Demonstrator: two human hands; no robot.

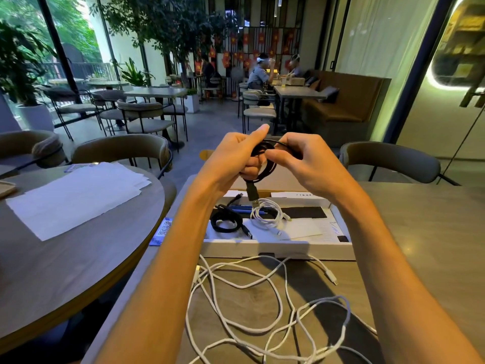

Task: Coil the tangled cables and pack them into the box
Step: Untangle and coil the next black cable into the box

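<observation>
As a person's two bare hands meet above an open white box (278, 249) on the counter (420, 232), both close on one black cable (265, 158) wound into a small loop. The left grip (236, 158) has its fingers curled round the loop's left side, thumb stretched up and away over the top. The right grip (307, 164) pinches a strand at the loop's upper right between thumb and bent fingers. The loop stands roughly upright between the two hands, held clear of the counter. Its plug (252, 194) hangs straight down from the left grip, long axis vertical, tip pointing into the box.

Inside the box lie a black coil (225, 223) at the left and a white coil (267, 214) just beside it. Loose white cables (249, 292) sprawl in a tangle on the counter in front of the box, between the forearms. White papers (78, 195) lie on a round table (65, 258) to the left.
</observation>
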